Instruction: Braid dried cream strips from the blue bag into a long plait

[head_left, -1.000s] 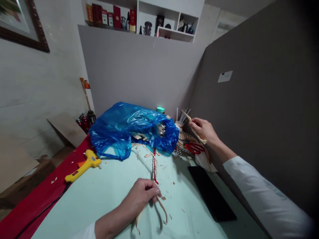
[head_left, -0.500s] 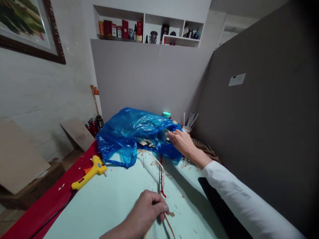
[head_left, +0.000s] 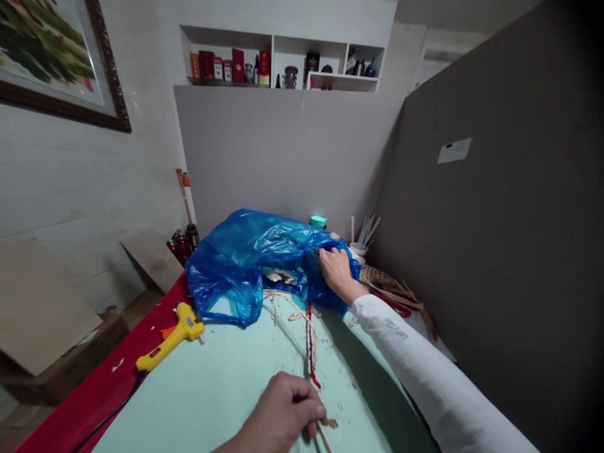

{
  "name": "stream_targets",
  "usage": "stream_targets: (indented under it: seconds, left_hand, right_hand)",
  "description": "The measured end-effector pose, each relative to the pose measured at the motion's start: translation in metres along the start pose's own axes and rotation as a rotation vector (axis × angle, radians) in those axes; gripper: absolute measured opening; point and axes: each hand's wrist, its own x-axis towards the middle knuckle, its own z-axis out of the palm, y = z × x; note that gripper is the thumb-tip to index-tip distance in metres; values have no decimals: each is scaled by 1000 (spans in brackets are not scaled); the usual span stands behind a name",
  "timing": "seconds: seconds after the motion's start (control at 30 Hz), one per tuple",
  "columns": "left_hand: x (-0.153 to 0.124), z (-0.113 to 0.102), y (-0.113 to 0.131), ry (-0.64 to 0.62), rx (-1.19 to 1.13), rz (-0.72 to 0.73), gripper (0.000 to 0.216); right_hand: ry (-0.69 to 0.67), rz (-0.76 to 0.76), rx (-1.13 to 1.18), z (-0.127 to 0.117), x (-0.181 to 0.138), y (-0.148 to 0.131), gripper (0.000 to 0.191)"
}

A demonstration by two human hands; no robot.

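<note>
Close to the camera, my left hand (head_left: pixel 287 412) is closed, thumb against fingers, pinching a thin tan strip (head_left: pixel 323 434) that hangs toward the bottom edge. My right hand (head_left: pixel 336 270) reaches to the right side of a crumpled blue plastic bag (head_left: pixel 250 242). Its fingers are curled against the bag's opening, and the fingertips are partly hidden, so what they grip cannot be made out. Pale shavings (head_left: pixel 279 275) show inside the bag's mouth. Between the hands, a red cord (head_left: pixel 310 343) and a twisted tan strand (head_left: pixel 302 309) lie on the pale green tabletop (head_left: pixel 226 365).
A yellow glue gun (head_left: pixel 172 336) with a black cable lies at left by the red table edge (head_left: pixel 108 377). White sticks stand in a cup (head_left: pixel 359 248) behind my right hand, near a green-lidded container (head_left: pixel 318 221). Grey panels (head_left: pixel 292 151) enclose the back and right.
My right hand has shifted slightly down and left against the bag, its fingers now more curled. The left hand keeps its pinch on the tan strip. The view has tilted slightly.
</note>
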Motion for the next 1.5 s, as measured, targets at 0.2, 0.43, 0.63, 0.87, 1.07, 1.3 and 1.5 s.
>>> stream_targets:
  seconds: [0.2,0.43,0.63,0.87,1.07,1.3,1.5]
  left_hand:
    - [0,-1,0,4,10,3,19]
    - [-3,-1,-1,8,29,35,18]
    - [-2,-3,-5,5,40,64,19]
    - [-1,-4,-8,14,29,82,17]
    - [-9,-9,26,116,43,248,34]
    - [56,-21,120,342,392,564,71]
    - [157,-35,135,438,719,349,88]
  right_hand:
    - [31,-22,46,-6,0,4,23]
    - [0,18,100,-8,-19,15,27]
    - [-30,12,89,-14,-16,22,25]
    - [-61,-37,39,-10,-15,25,22]
    - [-40,28,53,-8,-15,26,26]
    - [-23,-2,101,-14,-18,32,22]
    - [-63,-25,108,-9,-17,29,26]
